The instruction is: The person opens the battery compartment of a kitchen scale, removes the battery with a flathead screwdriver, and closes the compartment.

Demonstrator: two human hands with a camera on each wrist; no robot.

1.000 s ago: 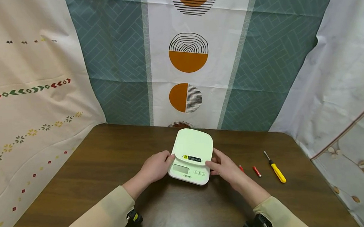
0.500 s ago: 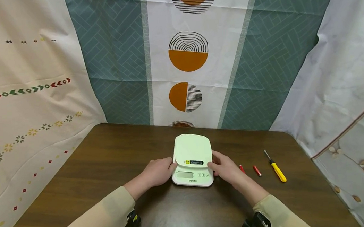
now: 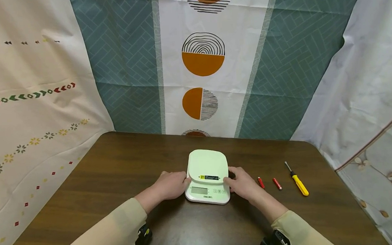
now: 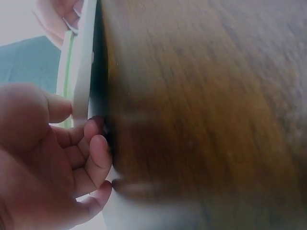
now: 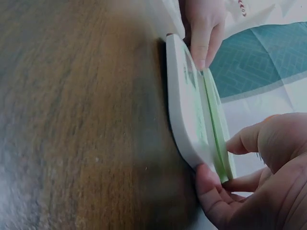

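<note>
A white and pale green kitchen scale (image 3: 208, 165) sits in the middle of the brown table, its small display and buttons facing the person. The left hand (image 3: 172, 185) grips its left edge. In the left wrist view, that thumb (image 4: 60, 109) is at the upper side of the scale, and the fingertips (image 4: 100, 148) curl at its lower edge, against the table. Opposite, the right hand (image 3: 241, 183) holds the right edge. Its thumb (image 5: 242, 143) touches the weighing plate in the right wrist view, with a fingertip (image 5: 206, 176) at the base.
Two small red cylinders, which look like batteries, lie right of the right hand: one nearer (image 3: 261, 182), one farther (image 3: 277, 184). Beyond them is a screwdriver (image 3: 299, 183) with a yellow handle. Patterned cloth (image 3: 128, 66) hangs behind the brown table (image 3: 134, 152).
The scale has turned from a slant to nearly straight and come down, slightly toward the person, with both hands still gripping its sides. Both red cylinders and the screwdriver stay put.
</note>
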